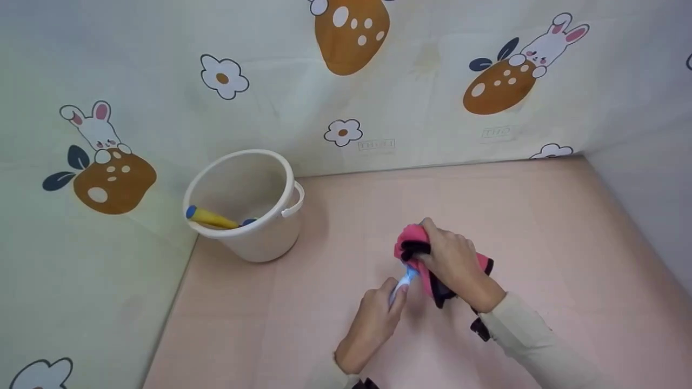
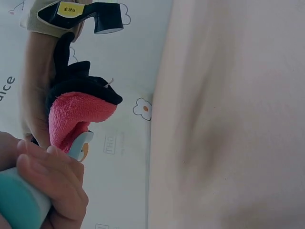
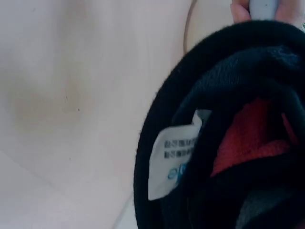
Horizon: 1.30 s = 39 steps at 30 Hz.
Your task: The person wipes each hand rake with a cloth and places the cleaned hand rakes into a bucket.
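Note:
My left hand [image 1: 373, 316] grips the white and light-blue handle [image 1: 399, 289] of a tool; a teal patch on the handle's end [image 2: 19, 200] shows in the left wrist view. My right hand [image 1: 457, 262] holds a pink cloth [image 1: 409, 236] with black edging around the tool's far end. That end lies hidden in the folds, so the tool's kind cannot be told. In the right wrist view the cloth's dark side fills much of the frame, with a white printed label [image 3: 171, 162] on it. Both hands are above the pinkish surface.
A white bucket [image 1: 265, 240] with a side handle stands at the back left, by the wall. Inside leans a yellow stick-like thing [image 1: 213, 218] with a blue end. Patterned sheeting [image 1: 270, 124] rises behind and on both sides of the pinkish surface [image 1: 346, 216].

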Available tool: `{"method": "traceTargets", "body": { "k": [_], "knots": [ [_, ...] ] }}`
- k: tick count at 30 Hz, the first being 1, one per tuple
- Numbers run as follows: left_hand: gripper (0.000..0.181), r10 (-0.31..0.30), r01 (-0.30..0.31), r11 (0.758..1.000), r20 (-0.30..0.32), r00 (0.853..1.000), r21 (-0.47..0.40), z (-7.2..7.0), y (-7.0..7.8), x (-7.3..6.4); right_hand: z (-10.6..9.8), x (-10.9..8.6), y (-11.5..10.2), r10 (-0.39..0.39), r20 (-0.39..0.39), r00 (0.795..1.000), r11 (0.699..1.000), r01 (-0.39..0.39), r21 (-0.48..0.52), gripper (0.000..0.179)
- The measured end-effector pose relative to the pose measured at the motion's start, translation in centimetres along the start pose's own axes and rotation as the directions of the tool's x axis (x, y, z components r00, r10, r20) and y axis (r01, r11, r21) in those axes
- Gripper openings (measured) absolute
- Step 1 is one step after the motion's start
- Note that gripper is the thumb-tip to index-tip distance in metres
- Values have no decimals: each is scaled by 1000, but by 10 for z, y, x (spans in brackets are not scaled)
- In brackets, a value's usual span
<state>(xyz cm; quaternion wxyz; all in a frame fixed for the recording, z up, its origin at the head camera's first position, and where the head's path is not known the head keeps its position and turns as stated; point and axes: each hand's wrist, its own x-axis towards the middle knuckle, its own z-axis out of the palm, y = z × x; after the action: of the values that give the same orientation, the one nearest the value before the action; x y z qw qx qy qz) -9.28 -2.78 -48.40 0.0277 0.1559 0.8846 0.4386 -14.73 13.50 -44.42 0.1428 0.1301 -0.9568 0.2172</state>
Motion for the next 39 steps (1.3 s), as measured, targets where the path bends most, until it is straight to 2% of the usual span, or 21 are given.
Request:
{"method": "traceTargets", "body": {
  "k": [6,14,18,21,25,28,31,34,37,39],
  "knots": [
    [30,-38,37,999,23,999,34,2,1,-1,1,4,1,21,-57,998,993,-28,-119,45],
    [32,-65,65,998,73,995,14,2,3,-1,3,7,2,-1,-35,999,958,-9,-285,44],
    [32,-65,67,998,92,994,-11,2,3,-2,7,7,5,-25,1,1000,928,24,-373,41],
    [32,-80,86,995,122,989,-44,2,3,-3,12,6,9,-60,29,998,893,67,-446,41],
    [32,-108,128,986,186,977,-103,1,2,-2,17,2,17,-121,68,990,840,139,-524,51],
    [32,-119,152,979,223,968,-139,1,2,-1,18,-1,22,-162,77,984,823,178,-540,62],
    [33,-154,199,967,257,954,-160,1,0,0,15,-3,28,-214,26,976,837,197,-510,63],
    [35,-206,256,952,270,941,-166,-1,-2,0,7,-3,35,-254,-122,960,875,174,-452,50],
    [35,-233,278,945,241,942,-172,-4,-5,0,-4,0,40,-215,-282,935,942,122,-312,38],
    [35,-234,275,944,217,948,-180,-6,-6,2,-11,1,40,-143,-329,933,981,91,-168,40]
  ]
}}
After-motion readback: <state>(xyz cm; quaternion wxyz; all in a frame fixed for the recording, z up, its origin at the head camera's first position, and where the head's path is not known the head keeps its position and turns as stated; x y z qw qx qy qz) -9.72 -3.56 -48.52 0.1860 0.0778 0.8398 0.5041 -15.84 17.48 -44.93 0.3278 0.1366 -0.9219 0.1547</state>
